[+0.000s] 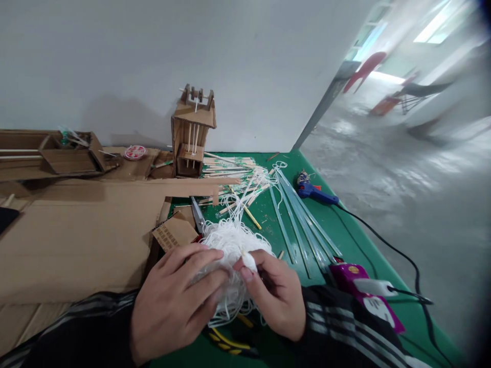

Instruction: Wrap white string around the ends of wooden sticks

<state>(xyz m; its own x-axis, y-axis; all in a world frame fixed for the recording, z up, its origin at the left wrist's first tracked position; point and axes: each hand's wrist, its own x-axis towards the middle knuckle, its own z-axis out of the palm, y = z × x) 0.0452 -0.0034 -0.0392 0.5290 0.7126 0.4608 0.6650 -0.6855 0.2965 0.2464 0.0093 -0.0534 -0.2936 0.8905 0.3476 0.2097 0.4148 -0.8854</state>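
Note:
A tangled bundle of white string (230,245) lies between both hands at the near edge of the green table (345,240). My left hand (174,299) curls around the left side of the bundle, fingers wrapped over it. My right hand (276,291) pinches a bit of the string between thumb and forefinger at the top of the bundle. Loose strands trail away toward the wooden sticks (230,171). Under my hands lies a tool with yellow and black handles (230,345).
A cardboard tower model (193,134) stands at the back. Flat cardboard sheets (76,235) cover the left. Clear glue sticks (303,225), a blue glue gun (312,190) with black cable, scissors (197,214) and a purple packet (364,291) lie to the right. The table's edge is near right.

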